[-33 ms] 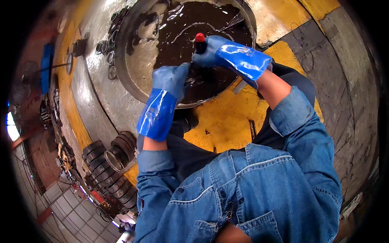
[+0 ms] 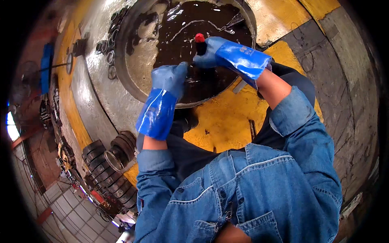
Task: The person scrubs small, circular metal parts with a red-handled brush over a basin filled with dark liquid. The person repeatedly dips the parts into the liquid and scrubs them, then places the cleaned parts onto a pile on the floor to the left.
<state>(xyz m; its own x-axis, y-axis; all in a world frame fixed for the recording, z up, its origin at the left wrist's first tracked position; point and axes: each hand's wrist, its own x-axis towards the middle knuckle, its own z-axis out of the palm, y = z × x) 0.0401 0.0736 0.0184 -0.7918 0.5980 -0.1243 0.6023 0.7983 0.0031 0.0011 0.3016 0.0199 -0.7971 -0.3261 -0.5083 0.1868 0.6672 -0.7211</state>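
Both hands wear long blue rubber gloves above a wide round metal pan (image 2: 135, 91) of dark, oily liquid (image 2: 194, 16). My right hand (image 2: 210, 50) is closed round a black handle with a red end (image 2: 199, 39), which points up and away from me. The tool's working end is hidden in the dark below the glove. Just to its left, my left hand (image 2: 169, 79) is closed, with thumb and fingertips towards the right hand. Whatever it grips, if anything, is lost against the dark liquid. A small gap separates the two gloves.
Several metal rings (image 2: 110, 58) lie on the floor left of the pan. A row of dark ring-shaped parts (image 2: 107, 174) stands at lower left, beside a ringed part (image 2: 115, 160). Yellow floor plating (image 2: 223, 129) shows between my legs; a blue object (image 2: 46, 67) stands far left.
My left hand has shifted very slightly left and up, widening the gap to the right glove. The right hand and its black handle have barely moved.
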